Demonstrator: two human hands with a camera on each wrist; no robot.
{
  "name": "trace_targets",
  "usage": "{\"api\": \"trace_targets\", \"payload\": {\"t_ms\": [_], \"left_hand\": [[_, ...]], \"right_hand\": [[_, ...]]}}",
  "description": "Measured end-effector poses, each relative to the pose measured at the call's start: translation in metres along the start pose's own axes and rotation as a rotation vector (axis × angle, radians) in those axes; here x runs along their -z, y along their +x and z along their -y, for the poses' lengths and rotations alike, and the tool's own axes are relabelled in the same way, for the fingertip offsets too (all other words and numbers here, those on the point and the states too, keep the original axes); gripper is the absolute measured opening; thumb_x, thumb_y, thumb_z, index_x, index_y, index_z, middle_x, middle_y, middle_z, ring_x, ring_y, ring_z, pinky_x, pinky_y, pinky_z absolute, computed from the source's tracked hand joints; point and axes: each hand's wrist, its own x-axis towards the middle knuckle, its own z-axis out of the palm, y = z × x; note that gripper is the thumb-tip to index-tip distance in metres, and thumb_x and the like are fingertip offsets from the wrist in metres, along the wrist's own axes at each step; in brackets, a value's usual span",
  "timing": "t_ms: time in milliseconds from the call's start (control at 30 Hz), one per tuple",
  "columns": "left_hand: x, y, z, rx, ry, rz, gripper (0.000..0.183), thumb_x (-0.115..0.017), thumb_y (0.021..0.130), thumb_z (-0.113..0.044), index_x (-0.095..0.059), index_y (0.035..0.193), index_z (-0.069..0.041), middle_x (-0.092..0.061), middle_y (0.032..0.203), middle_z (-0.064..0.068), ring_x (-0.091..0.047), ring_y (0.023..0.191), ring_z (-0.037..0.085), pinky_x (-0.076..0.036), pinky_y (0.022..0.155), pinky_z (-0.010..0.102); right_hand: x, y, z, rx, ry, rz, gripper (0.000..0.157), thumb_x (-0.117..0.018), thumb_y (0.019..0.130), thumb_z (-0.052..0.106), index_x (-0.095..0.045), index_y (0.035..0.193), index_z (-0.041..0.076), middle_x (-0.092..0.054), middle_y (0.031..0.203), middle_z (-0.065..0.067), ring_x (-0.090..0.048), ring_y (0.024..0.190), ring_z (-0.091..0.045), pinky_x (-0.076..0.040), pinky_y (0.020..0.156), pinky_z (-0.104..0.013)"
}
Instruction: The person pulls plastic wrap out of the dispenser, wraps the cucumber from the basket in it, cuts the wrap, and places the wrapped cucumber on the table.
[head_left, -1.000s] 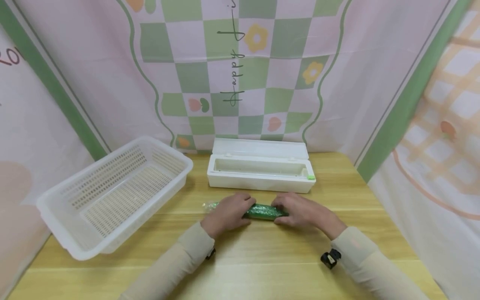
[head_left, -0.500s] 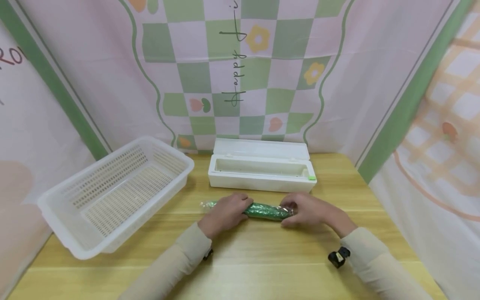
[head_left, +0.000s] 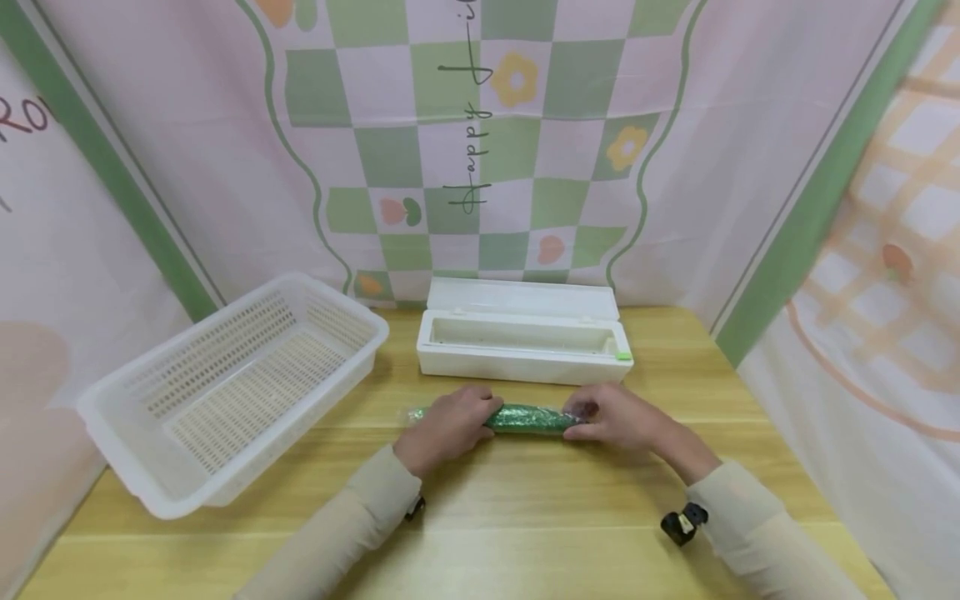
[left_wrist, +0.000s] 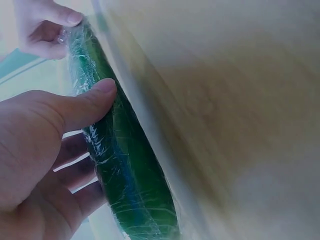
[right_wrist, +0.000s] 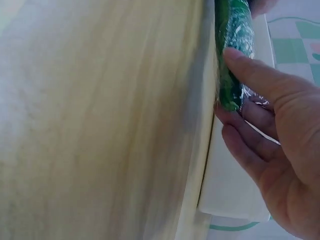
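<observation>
A green cucumber [head_left: 528,419] wrapped in clear plastic film lies crosswise on the wooden table. My left hand [head_left: 452,427] grips it left of its middle, and the left wrist view shows the thumb over the wrapped cucumber [left_wrist: 132,175] with fingers behind. At the other end, my right hand [head_left: 618,419] pinches the film-covered tip. In the right wrist view, the right thumb lies on the cucumber [right_wrist: 232,87] while fingers curl under its end. Some loose film [head_left: 415,414] sticks out past my left hand.
Just behind the cucumber stands a long white box [head_left: 517,367], its lid [head_left: 521,296] raised and a green piece [head_left: 622,356] at its right corner. A white slotted basket [head_left: 180,492] sits on the left. A patterned cloth [head_left: 510,150] hangs behind the table [head_left: 525,533].
My right hand has slid right along the cucumber to its right end. The left hand keeps its grip with little movement. The cucumber has levelled slightly.
</observation>
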Motion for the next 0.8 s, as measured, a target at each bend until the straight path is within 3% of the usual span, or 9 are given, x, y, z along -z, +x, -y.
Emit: {"api": "trace_targets", "payload": {"t_ms": [167,267,400,467,500,567,700,800], "left_hand": [[0.003,0.002,-0.001,0.03,-0.04,0.053,0.022,-0.078,0.097,-0.023,-0.071,0.113,-0.01,-0.071,0.106,0.003,-0.067,0.095,0.016,-0.061,0.079,0.028],[0.004,0.003,0.0,0.049,-0.071,0.083,0.02,-0.077,0.098,-0.023,-0.071,0.112,-0.01,-0.07,0.104,0.003,-0.066,0.093,0.015,-0.06,0.079,0.028],[0.006,0.003,0.001,0.07,-0.115,0.114,0.02,-0.075,0.099,-0.023,-0.071,0.113,-0.009,-0.069,0.103,0.003,-0.065,0.092,0.015,-0.059,0.08,0.031],[0.007,0.003,0.001,0.076,-0.129,0.119,0.02,-0.074,0.1,-0.023,-0.07,0.113,-0.008,-0.069,0.103,0.003,-0.065,0.092,0.016,-0.059,0.081,0.031],[0.007,0.003,0.001,0.076,-0.13,0.116,0.021,-0.074,0.1,-0.023,-0.07,0.114,-0.008,-0.07,0.104,0.003,-0.065,0.092,0.016,-0.06,0.082,0.031],[0.008,0.002,0.001,0.076,-0.125,0.105,0.023,-0.075,0.099,-0.022,-0.07,0.117,-0.008,-0.071,0.107,0.004,-0.067,0.095,0.017,-0.061,0.085,0.032],[0.008,0.001,0.001,0.066,-0.092,0.067,0.03,-0.076,0.098,-0.021,-0.068,0.124,-0.008,-0.072,0.115,0.005,-0.069,0.102,0.018,-0.062,0.09,0.032],[0.007,-0.001,0.001,0.029,-0.051,0.03,0.031,-0.077,0.098,-0.021,-0.068,0.125,-0.008,-0.072,0.115,0.005,-0.069,0.103,0.019,-0.062,0.089,0.03]], "right_hand": [[-0.005,-0.004,0.005,0.128,-0.153,-0.082,0.015,-0.084,0.091,0.026,-0.081,0.103,0.017,-0.079,0.099,0.006,-0.07,0.088,-0.006,-0.063,0.078,-0.029],[-0.01,-0.005,0.003,0.292,-0.312,-0.177,0.02,-0.086,0.088,0.023,-0.082,0.105,0.013,-0.08,0.098,0.002,-0.073,0.088,-0.011,-0.064,0.077,-0.031],[-0.014,-0.005,0.0,0.537,-0.51,-0.366,0.035,-0.094,0.074,0.019,-0.082,0.103,0.006,-0.078,0.091,-0.003,-0.073,0.081,-0.015,-0.064,0.073,-0.03],[-0.014,-0.005,-0.001,0.589,-0.54,-0.421,0.038,-0.095,0.07,0.019,-0.082,0.102,0.005,-0.079,0.091,-0.004,-0.074,0.081,-0.016,-0.064,0.072,-0.03],[-0.013,-0.006,-0.001,0.577,-0.518,-0.426,0.039,-0.095,0.07,0.02,-0.082,0.103,0.005,-0.079,0.093,-0.005,-0.074,0.083,-0.017,-0.065,0.074,-0.032],[-0.01,-0.009,-0.001,0.462,-0.417,-0.381,0.039,-0.094,0.076,0.027,-0.081,0.107,0.008,-0.08,0.099,-0.003,-0.075,0.09,-0.018,-0.065,0.08,-0.036],[0.001,-0.012,-0.003,0.069,-0.043,-0.209,0.04,-0.077,0.096,0.044,-0.079,0.119,0.012,-0.08,0.112,0.0,-0.074,0.103,-0.015,-0.064,0.09,-0.04],[0.006,-0.01,-0.007,-0.126,0.203,-0.065,0.04,-0.062,0.106,0.045,-0.079,0.119,0.011,-0.08,0.113,-0.001,-0.071,0.095,-0.012,-0.063,0.083,-0.034]]}}
